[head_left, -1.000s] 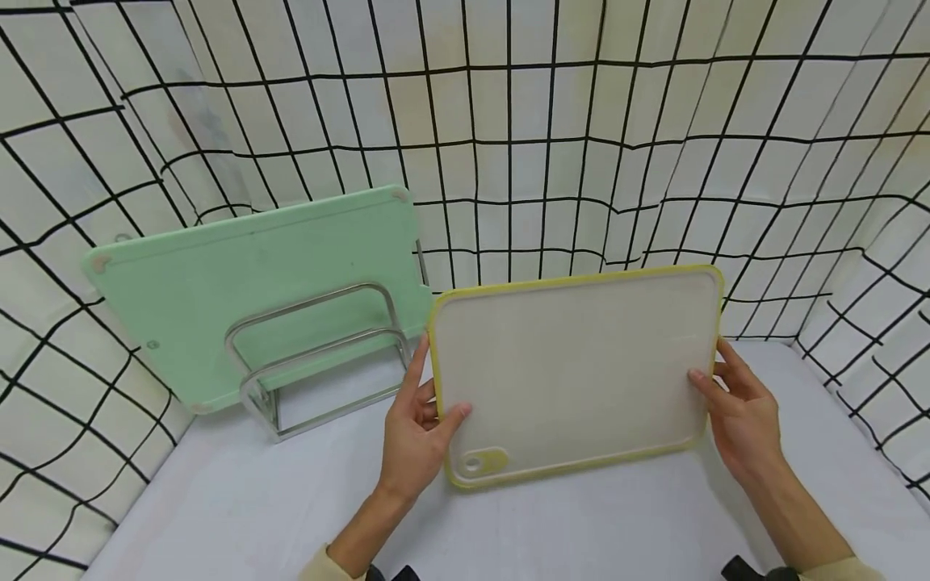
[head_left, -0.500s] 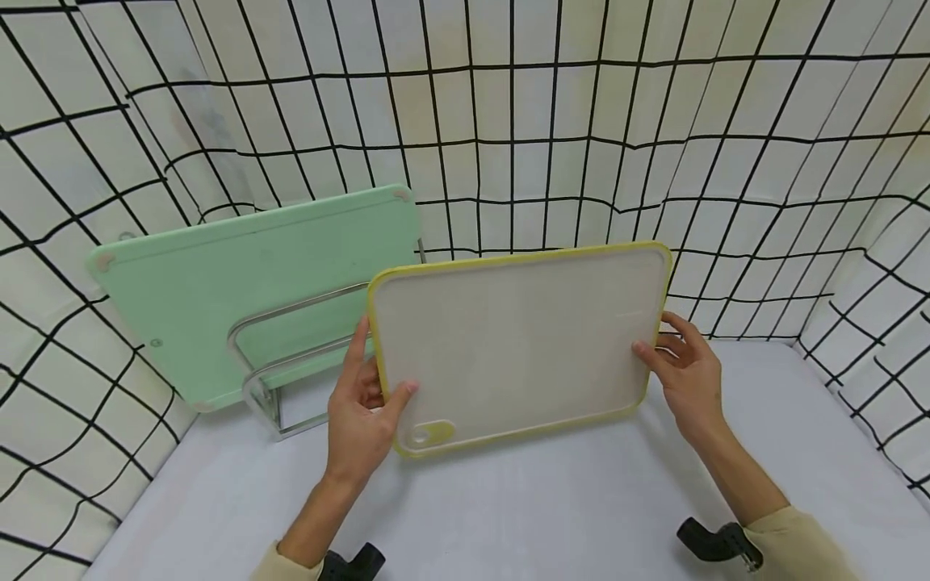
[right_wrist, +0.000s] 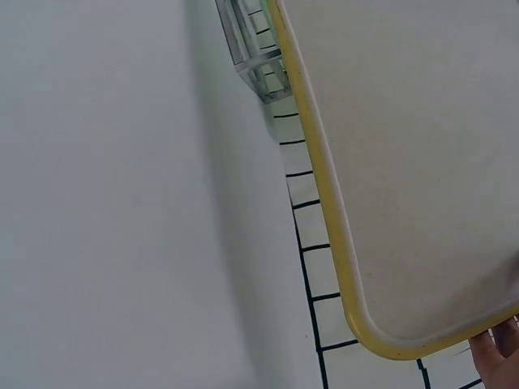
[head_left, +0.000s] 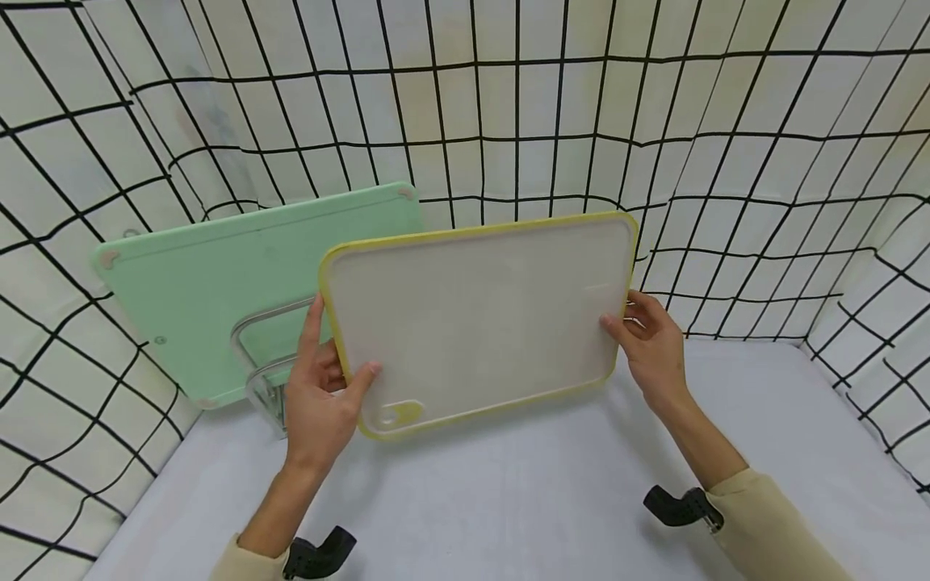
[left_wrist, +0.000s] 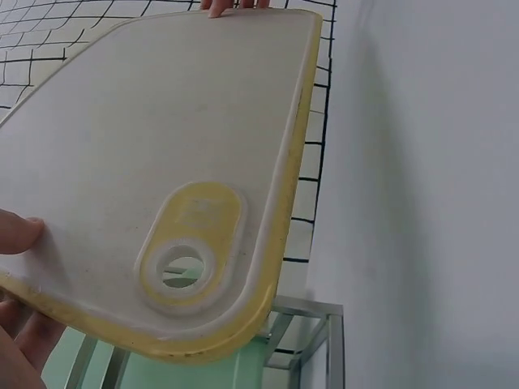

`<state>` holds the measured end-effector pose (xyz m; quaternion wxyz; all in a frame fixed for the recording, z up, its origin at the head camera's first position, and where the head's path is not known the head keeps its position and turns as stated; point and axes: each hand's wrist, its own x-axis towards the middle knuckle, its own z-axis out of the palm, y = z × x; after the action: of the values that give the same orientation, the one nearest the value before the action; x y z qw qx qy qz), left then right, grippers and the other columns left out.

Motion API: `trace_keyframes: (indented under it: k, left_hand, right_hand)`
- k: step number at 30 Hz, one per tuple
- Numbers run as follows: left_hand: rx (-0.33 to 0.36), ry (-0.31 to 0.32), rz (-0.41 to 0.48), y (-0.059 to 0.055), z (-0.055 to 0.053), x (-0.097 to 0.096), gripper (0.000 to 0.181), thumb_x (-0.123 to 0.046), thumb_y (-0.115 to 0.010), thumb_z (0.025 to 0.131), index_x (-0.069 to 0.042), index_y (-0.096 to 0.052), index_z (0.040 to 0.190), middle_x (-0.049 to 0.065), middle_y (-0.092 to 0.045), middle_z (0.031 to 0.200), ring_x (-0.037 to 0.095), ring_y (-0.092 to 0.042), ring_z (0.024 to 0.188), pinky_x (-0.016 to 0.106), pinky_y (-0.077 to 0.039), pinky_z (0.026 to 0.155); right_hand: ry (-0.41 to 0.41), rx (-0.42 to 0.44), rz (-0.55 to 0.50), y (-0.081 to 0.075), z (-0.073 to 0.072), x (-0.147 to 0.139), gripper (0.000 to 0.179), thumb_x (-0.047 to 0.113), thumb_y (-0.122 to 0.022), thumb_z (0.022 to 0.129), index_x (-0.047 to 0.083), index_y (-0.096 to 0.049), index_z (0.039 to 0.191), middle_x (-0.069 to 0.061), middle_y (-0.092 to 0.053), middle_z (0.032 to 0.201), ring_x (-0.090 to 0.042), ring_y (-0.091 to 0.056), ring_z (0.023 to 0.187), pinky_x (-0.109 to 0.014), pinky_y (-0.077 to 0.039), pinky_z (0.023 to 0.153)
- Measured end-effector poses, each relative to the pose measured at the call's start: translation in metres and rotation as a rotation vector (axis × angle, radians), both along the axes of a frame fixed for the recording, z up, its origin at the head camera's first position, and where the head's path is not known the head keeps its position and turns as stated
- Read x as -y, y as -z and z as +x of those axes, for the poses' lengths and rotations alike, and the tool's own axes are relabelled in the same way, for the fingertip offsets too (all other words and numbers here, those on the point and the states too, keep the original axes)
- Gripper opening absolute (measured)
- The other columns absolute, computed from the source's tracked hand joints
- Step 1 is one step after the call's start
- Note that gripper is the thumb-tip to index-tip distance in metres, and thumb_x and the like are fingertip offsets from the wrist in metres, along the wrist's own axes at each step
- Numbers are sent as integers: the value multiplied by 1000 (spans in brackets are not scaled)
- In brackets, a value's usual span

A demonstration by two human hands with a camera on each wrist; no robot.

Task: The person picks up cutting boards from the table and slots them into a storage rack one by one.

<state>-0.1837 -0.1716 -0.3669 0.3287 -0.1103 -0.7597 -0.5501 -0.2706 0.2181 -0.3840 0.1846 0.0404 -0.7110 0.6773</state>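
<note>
Both hands hold up a white cutting board point(head_left: 479, 323) with a yellow rim, tilted and raised off the white surface. My left hand point(head_left: 320, 407) grips its left edge, thumb on the front face and fingers behind. At the right edge, my right hand point(head_left: 652, 351) pinches it the same way. Near the lower left corner is a yellow inset with a round hole, close beside the left thumb in the left wrist view. Behind the board's left part, a green cutting board point(head_left: 211, 298) leans in a metal wire rack point(head_left: 250, 347), which is now partly hidden.
Black wire grid panels point(head_left: 516, 137) stand at the back and both sides. White cloth point(head_left: 508, 492) covers the surface below. Each wrist carries a black mount point(head_left: 320, 553) near the sleeve.
Both hands have carried the white board leftward and up, so it now overlaps the green board and the rack. The green board stays in the rack.
</note>
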Motion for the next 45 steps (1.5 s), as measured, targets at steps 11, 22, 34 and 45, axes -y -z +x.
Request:
trace_keyframes:
  k: [11, 22, 34, 45]
  left_hand:
    - [-107, -41, -2, -29, -1, 15, 102, 18, -77, 80, -19, -33, 164, -24, -74, 112, -2, -74, 83, 11, -57, 73]
    - [-214, -57, -20, -49, -3, 26, 101, 20, -76, 79, -13, -33, 164, -16, -77, 111, 1, -75, 83, 12, -57, 75]
    - [-282, -111, 32, -64, -2, 40, 96, 20, -75, 79, -9, -35, 162, -10, -79, 104, 5, -73, 77, 14, -57, 73]
    - [-357, -135, 71, -72, -3, 50, 89, 16, -74, 81, -5, -37, 159, -7, -78, 106, 10, -74, 91, 18, -54, 76]
  right_hand:
    - [4, -80, 68, -19, -14, 19, 45, 11, -79, 93, 13, -64, 135, 11, -70, 102, -4, -71, 95, -15, -58, 86]
    - [-19, -110, 25, -43, -22, 33, 47, 14, -82, 91, 18, -67, 135, 11, -72, 102, -9, -70, 99, -18, -56, 89]
    - [-57, -161, -67, -59, -33, 60, 45, 11, -83, 90, 19, -69, 132, 9, -73, 103, -11, -71, 98, -22, -57, 88]
    - [-60, -227, -84, -69, -42, 77, 39, 12, -83, 89, 18, -69, 126, 7, -74, 104, -11, -72, 99, -23, -57, 91]
